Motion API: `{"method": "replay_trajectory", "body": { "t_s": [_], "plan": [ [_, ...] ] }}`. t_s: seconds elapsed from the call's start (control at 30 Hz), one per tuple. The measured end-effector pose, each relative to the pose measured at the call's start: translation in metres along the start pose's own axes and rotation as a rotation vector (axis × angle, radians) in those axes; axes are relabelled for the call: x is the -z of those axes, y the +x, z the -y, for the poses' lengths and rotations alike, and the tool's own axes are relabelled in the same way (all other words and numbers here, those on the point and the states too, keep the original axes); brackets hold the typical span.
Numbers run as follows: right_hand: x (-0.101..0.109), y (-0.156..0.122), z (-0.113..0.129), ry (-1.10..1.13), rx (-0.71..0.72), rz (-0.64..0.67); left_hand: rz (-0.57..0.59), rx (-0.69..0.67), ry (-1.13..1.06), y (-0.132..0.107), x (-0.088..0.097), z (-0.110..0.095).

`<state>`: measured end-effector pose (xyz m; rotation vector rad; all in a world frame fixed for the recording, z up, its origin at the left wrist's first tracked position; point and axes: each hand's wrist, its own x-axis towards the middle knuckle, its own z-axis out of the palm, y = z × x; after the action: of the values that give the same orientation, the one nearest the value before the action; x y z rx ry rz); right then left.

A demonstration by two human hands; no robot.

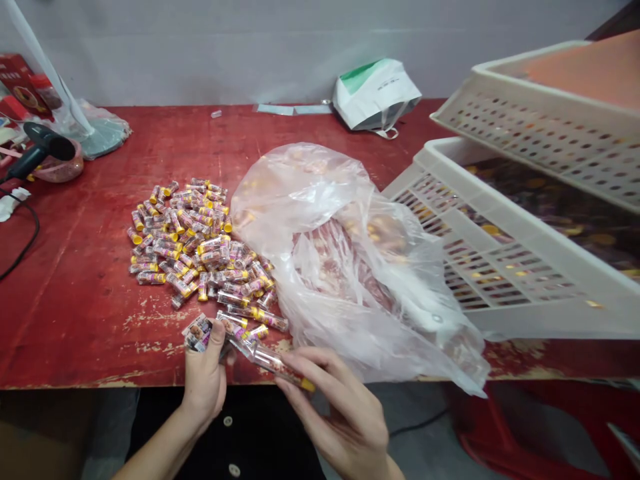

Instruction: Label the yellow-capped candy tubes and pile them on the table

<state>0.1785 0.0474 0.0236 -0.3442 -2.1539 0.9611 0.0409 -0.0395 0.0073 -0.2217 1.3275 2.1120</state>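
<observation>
My left hand (pixel 206 377) is closed at the table's front edge, its thumb over a small bundle of printed labels (pixel 197 333). My right hand (pixel 340 403) pinches a clear tube with a yellow cap (pixel 273 362) near its capped end. The tube slants between both hands, its far end close to my left fingers; whether they touch it is hard to tell. Just beyond lies a pile of similar yellow-capped tubes (pixel 187 240). To its right, a large translucent plastic bag (pixel 320 180) sits slumped on the table.
Two white plastic crates (pixel 530 267) are stacked at the right, with similar tubes in the lower one. A white and green bag (pixel 373 97) lies at the back. A hair dryer (pixel 47 143) and a lamp base (pixel 103 137) occupy the left of the red table (pixel 65 320).
</observation>
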Motion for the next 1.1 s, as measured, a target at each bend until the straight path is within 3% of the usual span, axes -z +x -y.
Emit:
{"method": "replay_trajectory", "body": {
  "t_s": [0.17,0.37,0.53,0.7,0.87,1.0,1.1],
  "plan": [
    [-0.001,0.001,0.002,-0.094,0.009,-0.032,0.025,-0.01,0.041,-0.003,-0.001,0.004],
    [0.009,-0.001,-0.002,0.064,-0.111,0.228,0.006,0.015,-0.007,-0.005,0.002,0.003],
    [0.007,-0.004,-0.006,0.253,-0.212,0.202,0.057,0.053,0.02,-0.006,0.001,0.004],
    [-0.001,-0.003,-0.005,0.476,-0.287,0.257,0.139,0.098,0.039,-0.009,-0.002,0.004],
    [-0.009,-0.003,-0.004,0.334,-0.241,0.145,0.148,0.066,0.056,-0.007,-0.002,0.003],
    [-0.008,0.0,-0.003,0.281,-0.16,0.2,0.155,0.046,0.084,-0.002,0.002,-0.006],
    [-0.007,0.002,0.001,0.398,-0.264,0.197,0.167,0.063,0.091,-0.001,0.002,-0.011]
  ]
}}
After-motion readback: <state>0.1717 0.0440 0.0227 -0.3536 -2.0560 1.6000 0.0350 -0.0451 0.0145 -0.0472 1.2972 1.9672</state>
